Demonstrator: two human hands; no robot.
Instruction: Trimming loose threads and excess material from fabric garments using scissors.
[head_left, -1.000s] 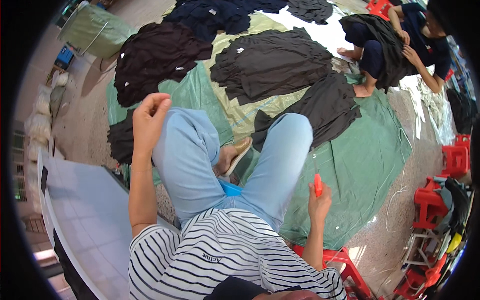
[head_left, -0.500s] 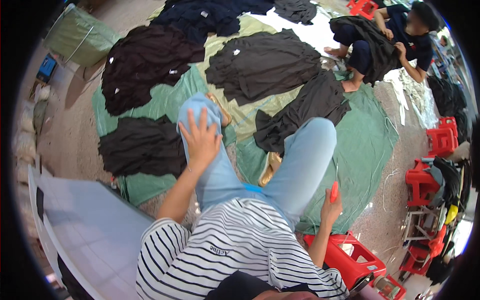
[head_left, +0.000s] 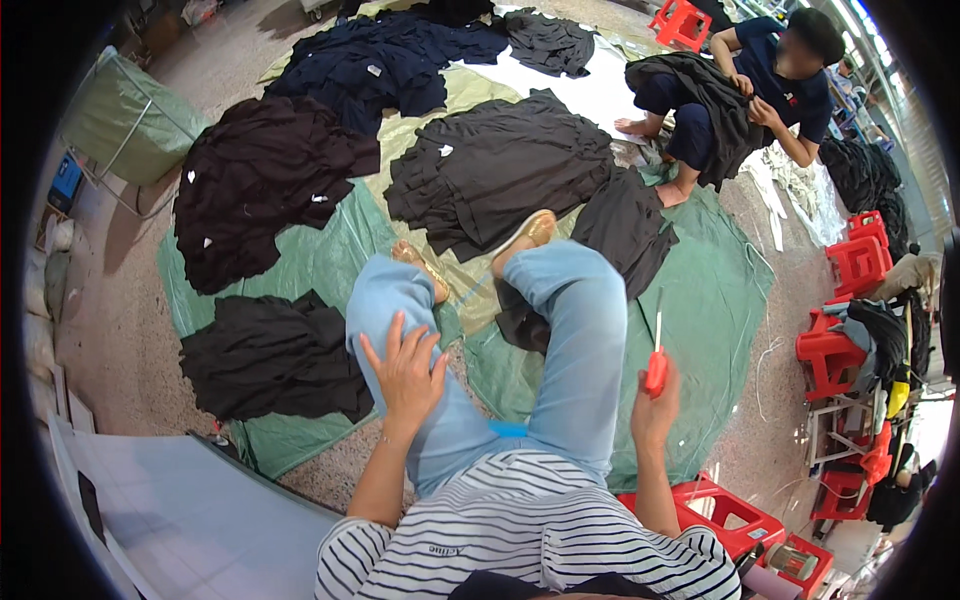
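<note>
My left hand [head_left: 408, 378] lies on my left thigh, fingers spread and holding nothing. Out to the right of my right leg, my right hand [head_left: 652, 415] is closed round a red-handled tool with a thin metal shaft [head_left: 655, 372]. The shaft points away from me, over a green sheet [head_left: 710, 280]; its exact kind is unclear. Beyond my feet lies a heap of dark grey garments [head_left: 500, 165], with another dark garment [head_left: 628, 222] to its right. Nearest my left hand on the floor is a black garment pile [head_left: 270, 355].
A crouching person [head_left: 800, 110] at the far right handles a dark garment. A brownish-black heap [head_left: 270, 175] and a navy heap [head_left: 385, 60] lie at the far left. Red stools [head_left: 858, 265] line the right side; another red stool [head_left: 725, 510] is beside me. A white panel [head_left: 190, 510] stands left.
My right foot has moved forward and left, onto the sheets by the dark grey heap. The view has shifted slightly. My left hand stays on my thigh; my right still holds the tool.
</note>
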